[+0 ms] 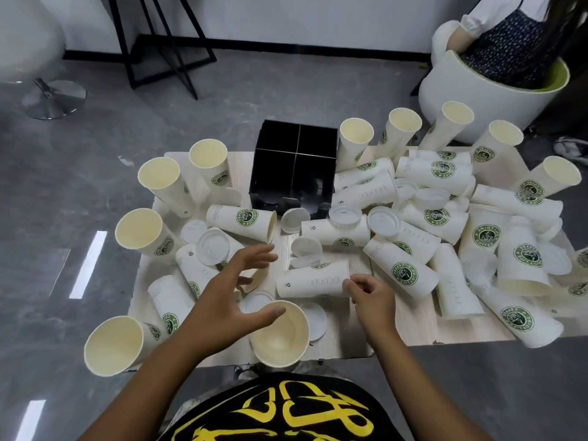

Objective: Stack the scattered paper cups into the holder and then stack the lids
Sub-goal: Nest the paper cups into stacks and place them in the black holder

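Currently, both hands work at the lower centre of the frame. The left hand (pixel 235 297) is spread wide, fingers straight, holding nothing, and hovers above an upright cup (pixel 280 334) at the near edge of the worktop (pixel 423 326). The right hand (pixel 370 294) has its fingers curled at the rim end of a cup lying on its side (pixel 311 283); whether it pinches the rim cannot be told. The black four-compartment holder (pixel 294 167) stands at upper centre, all visible compartments bare. Cups and white lids (pixel 212 246) lie scattered across the worktop, densest at right. Judged by appearance, the cups are light, thin-walled paper that dents under pressure; take hold around the body near the stiffer rolled rim. Lids look like thin plastic, light and likely slippery; lift them by the edge.
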`<act>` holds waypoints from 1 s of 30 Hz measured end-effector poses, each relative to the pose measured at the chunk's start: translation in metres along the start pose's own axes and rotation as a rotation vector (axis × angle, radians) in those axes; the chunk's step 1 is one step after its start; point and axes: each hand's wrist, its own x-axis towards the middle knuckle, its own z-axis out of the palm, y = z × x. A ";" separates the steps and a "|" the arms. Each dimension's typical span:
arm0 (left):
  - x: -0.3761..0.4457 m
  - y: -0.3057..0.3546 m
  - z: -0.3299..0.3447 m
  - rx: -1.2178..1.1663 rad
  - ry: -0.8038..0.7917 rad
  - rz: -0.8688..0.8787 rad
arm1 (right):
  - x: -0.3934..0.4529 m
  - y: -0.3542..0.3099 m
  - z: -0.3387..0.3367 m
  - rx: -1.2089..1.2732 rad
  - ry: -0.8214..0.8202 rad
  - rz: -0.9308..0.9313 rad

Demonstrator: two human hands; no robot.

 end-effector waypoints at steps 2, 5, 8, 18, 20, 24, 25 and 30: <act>0.003 0.003 -0.004 0.002 0.017 0.007 | -0.016 -0.031 -0.009 -0.009 -0.009 -0.150; 0.008 0.011 -0.010 -0.010 0.042 0.035 | -0.052 -0.088 -0.025 -0.058 -0.058 -0.496; 0.012 0.024 -0.017 -0.010 0.062 0.087 | -0.085 -0.138 -0.040 -0.127 -0.060 -0.797; -0.021 0.059 -0.035 -0.100 0.077 0.275 | -0.161 -0.193 -0.075 -0.152 -0.163 -1.212; -0.028 0.051 -0.030 -0.131 0.040 0.219 | -0.162 -0.183 -0.071 -0.187 -0.197 -1.206; -0.038 0.036 -0.021 -0.160 -0.019 0.157 | -0.166 -0.157 -0.054 -0.271 -0.223 -1.168; -0.039 0.032 -0.020 -0.156 -0.029 0.153 | -0.166 -0.149 -0.048 -0.291 -0.222 -1.148; -0.041 0.010 -0.018 -0.110 -0.067 0.148 | -0.166 -0.107 -0.029 -0.255 -0.253 -0.870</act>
